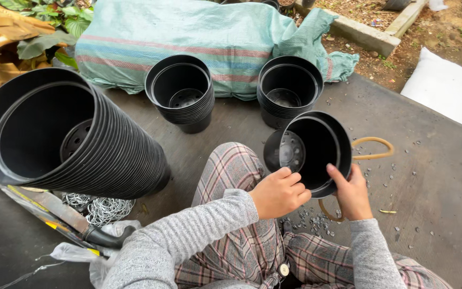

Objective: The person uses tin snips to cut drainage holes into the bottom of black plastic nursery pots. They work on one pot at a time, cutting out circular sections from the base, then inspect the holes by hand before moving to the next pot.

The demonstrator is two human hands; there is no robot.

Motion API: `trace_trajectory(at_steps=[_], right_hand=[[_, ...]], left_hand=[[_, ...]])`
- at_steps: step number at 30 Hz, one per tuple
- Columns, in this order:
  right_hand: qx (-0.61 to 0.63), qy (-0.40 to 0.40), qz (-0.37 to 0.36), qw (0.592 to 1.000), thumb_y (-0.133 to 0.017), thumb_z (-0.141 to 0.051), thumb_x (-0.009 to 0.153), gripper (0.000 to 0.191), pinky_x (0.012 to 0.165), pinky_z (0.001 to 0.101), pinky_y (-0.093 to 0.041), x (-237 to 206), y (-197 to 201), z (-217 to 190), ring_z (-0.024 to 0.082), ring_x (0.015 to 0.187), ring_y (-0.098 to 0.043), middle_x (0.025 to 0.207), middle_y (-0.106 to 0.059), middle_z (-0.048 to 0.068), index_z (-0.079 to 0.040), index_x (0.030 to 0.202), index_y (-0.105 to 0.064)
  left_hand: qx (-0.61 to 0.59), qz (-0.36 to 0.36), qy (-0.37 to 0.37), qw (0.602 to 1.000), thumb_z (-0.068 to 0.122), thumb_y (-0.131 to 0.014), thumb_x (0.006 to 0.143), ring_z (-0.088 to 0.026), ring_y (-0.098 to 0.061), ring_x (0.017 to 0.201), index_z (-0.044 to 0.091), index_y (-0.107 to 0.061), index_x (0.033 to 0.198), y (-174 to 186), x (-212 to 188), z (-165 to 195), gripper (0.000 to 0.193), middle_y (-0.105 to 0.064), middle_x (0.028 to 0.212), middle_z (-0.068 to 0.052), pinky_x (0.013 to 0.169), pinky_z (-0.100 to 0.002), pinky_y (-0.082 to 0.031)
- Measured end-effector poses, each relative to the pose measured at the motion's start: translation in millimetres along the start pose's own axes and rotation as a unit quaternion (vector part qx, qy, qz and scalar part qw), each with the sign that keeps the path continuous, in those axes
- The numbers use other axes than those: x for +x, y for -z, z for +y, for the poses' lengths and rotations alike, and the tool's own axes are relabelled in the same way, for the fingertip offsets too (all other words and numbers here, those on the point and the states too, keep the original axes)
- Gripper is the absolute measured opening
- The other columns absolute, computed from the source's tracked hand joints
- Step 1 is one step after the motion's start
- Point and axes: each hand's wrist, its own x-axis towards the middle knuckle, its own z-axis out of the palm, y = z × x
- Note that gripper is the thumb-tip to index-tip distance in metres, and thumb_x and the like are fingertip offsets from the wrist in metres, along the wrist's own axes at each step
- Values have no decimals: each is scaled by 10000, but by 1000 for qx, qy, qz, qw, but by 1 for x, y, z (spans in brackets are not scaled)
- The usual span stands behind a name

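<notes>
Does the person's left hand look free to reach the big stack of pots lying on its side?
Probably not right now: the left hand grips the black pot together with the right hand. The lying stack itself is unobstructed.

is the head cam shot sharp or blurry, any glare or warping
Head view: soft, even daylight, no hard shadows or glare; both hands and the held black pot are sharp; wide-lens warping swells the lying pot stack at left.

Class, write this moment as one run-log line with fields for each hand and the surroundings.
left hand: grips black pot rim | right hand: grips same rim | pot: tilted, empty | nearby: two upright pot stacks, long stack lying sideways
</notes>
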Motion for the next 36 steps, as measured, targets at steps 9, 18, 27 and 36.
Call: trace_trajectory(at_steps=[9,18,27,36], right_hand=[[-88,-45,38,994,-707,-216,920,376,570,291,-530,3,3,0,130,699,-652,922,-703,71,-7,1216,-606],[-64,-34,70,995,-689,-191,926,438,573,311,-548,4,10,-8,156,740,-682,992,-702,94,16,1290,-563],[-57,-26,45,997,-670,-172,942,434,573,301,-560,1,6,-7,154,714,-688,986,-699,112,37,1300,-538],[-86,-32,56,994,-667,-173,951,450,584,311,-564,6,7,-5,177,723,-693,986,-711,132,48,1319,-535]], left_hand=[[33,217,371,902,262,-792,944,-286,-602,1233,104,-651,1278,28,-41,-127,395,-690,1254,-73,1085,-443,-421],[234,25,424,875,209,-767,849,-221,-597,924,148,-682,955,-12,-130,-162,149,-648,891,6,954,-414,-403],[245,88,288,922,161,-704,911,-111,-597,872,177,-740,1007,-33,-172,-104,103,-711,988,93,838,-312,-414],[208,89,313,922,140,-706,899,-131,-611,864,147,-752,1020,-18,-185,-114,129,-714,971,80,853,-342,-398]])
